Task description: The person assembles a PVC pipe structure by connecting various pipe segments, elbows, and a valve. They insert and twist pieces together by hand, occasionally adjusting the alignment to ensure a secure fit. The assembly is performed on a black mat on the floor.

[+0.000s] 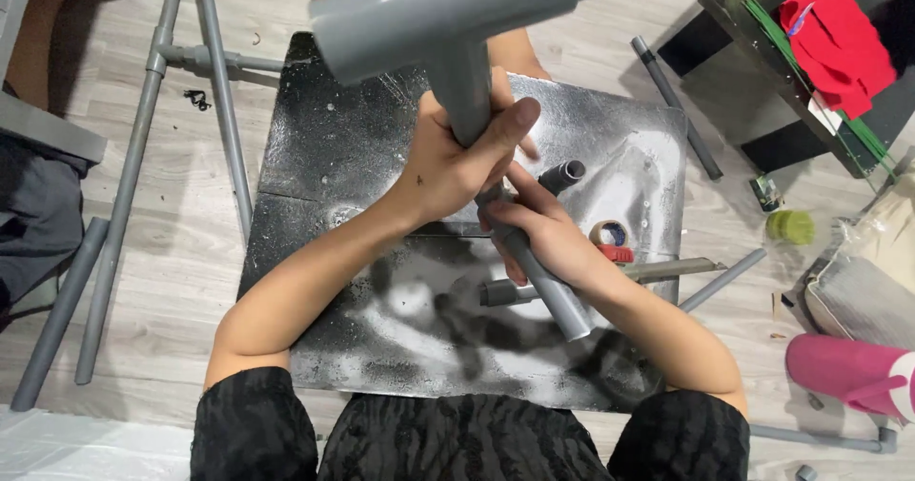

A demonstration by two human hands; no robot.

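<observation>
Grey plastic pipe with T-shaped fitting (448, 14) held upright over spray-stained black and silver sheet (315, 157) on pale wood-grain floor (181, 252); fitting's top cut off by frame edge, joint blurred by closeness to camera. Left hand (457, 152) wrapped round stem just under the tee, fingers (505, 123) curled tight on it. Right hand (543, 238) gripping lower stem, fingers closed around pipe; palm side hidden. Two short grey pipe stubs (562, 174) on sheet, partly covered. One tape roll (608, 233). One pink cylinder (848, 371), end cropped. Grey pipe frame (205, 61) left, partly out of view.
</observation>
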